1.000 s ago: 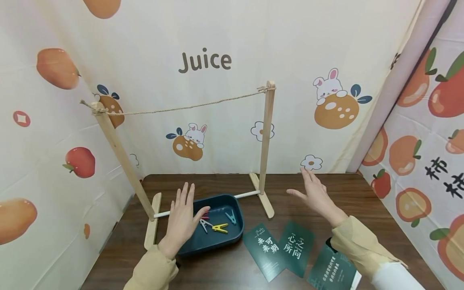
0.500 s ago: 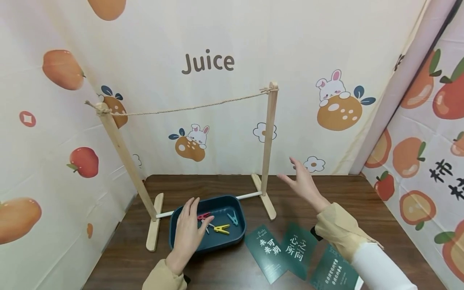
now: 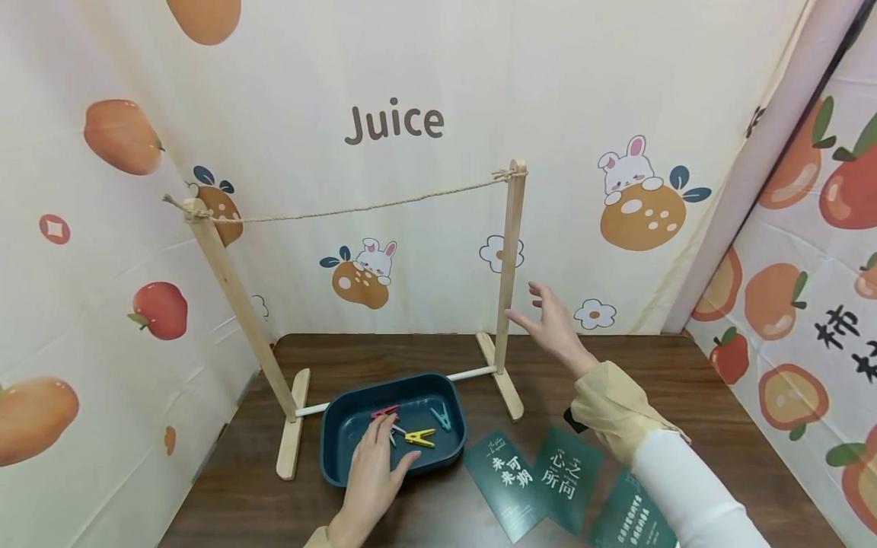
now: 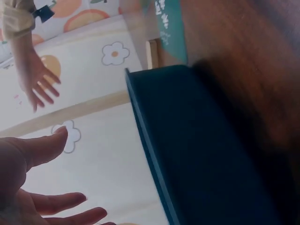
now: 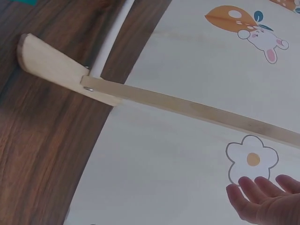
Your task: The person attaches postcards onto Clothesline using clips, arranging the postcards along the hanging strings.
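Only the head view shows inside the dark blue rectangular plastic tray (image 3: 347, 428): a pink clothespin (image 3: 385, 412), a yellow clothespin (image 3: 420, 438), a teal clothespin (image 3: 441, 417) and a pale clothespin (image 3: 395, 432) lie in it. There the left hand (image 3: 375, 476), relaxed and holding nothing, overlaps the tray's near rim; the left wrist view shows its visible fingers apart from the tray's outer wall. In the head view the right hand (image 3: 553, 329), fingers loosely extended and empty, has its thumb at the edge of the right upright of pale wood (image 3: 510, 274); the right wrist view reveals a gap between fingers and upright, plus a metal screw (image 5: 88, 88) at its base on the brown wood-grain desk (image 3: 685, 426).
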`<state>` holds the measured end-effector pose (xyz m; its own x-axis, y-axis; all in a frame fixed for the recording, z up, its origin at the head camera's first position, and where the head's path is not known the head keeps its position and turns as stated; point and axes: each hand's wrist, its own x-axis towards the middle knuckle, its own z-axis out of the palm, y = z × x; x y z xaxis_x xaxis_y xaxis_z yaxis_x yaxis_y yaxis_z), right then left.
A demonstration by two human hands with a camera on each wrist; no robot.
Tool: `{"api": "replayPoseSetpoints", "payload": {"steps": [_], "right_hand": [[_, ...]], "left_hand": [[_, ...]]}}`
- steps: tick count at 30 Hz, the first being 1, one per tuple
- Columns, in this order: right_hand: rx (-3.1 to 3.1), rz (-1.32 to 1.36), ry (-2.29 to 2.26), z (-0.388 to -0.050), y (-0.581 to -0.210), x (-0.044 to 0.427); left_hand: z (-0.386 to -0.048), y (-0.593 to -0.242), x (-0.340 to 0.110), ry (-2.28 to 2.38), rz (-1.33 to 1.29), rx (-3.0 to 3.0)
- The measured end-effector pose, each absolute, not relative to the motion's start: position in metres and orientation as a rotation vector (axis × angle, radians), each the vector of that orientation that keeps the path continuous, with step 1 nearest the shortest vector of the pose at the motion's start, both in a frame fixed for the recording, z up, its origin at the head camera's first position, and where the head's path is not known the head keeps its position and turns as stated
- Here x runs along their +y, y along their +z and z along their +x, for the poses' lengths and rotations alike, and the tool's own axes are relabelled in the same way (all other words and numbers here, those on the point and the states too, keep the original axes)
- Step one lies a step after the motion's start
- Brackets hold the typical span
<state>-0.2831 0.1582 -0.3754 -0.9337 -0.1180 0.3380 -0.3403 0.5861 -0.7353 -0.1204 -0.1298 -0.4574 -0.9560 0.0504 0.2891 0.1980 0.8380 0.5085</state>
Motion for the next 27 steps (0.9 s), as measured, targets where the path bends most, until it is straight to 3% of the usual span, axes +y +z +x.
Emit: {"api": "replayPoseSetpoints", "payload": {"steps": [27], "right_hand": [[-2.474, 0.484, 1.414, -0.323, -0.349, 0.127]], "left_hand": [[-0.114, -0.503, -0.132, -0.736, -0.2, -2.998]]}}
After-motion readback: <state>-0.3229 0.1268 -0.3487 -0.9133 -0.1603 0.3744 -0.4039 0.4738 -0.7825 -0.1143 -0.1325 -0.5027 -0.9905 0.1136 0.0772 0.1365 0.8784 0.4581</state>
